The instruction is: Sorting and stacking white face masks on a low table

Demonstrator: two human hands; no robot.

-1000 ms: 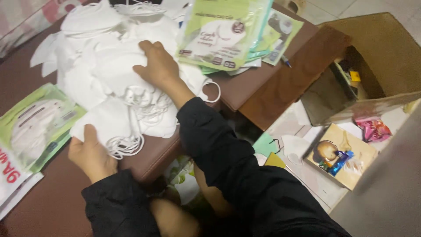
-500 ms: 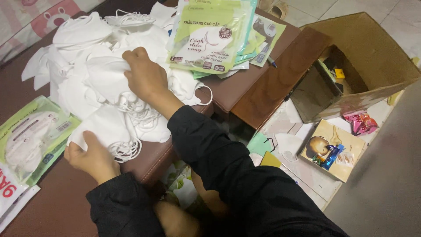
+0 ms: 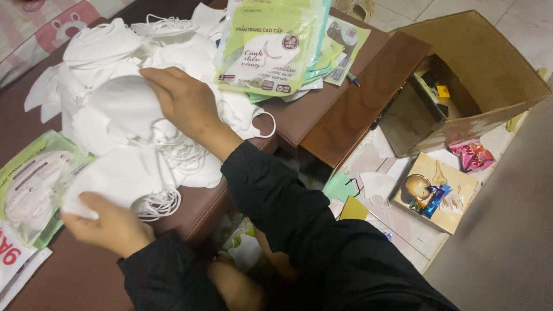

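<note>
Both hands sorting heap of white fabric face masks (image 3: 124, 109) on brown leatherette counter (image 3: 322, 112): left hand (image 3: 109, 224) pinching one white mask (image 3: 118, 181), right hand (image 3: 184, 103) lying open-fingered on heap; open cardboard box (image 3: 489, 69) sitting on tiled floor (image 3: 403, 222) beside.

Left hand (image 3: 106, 226) pinches; right hand (image 3: 185, 103) presses flat.

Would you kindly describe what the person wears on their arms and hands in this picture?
Both arms are covered by long black sleeves of a soft, slightly creased fabric, reaching to the wrists with plain cuffs. The left hand and right hand are bare: no gloves, rings, watch or bracelets show. No markings are visible on the sleeves.
</note>
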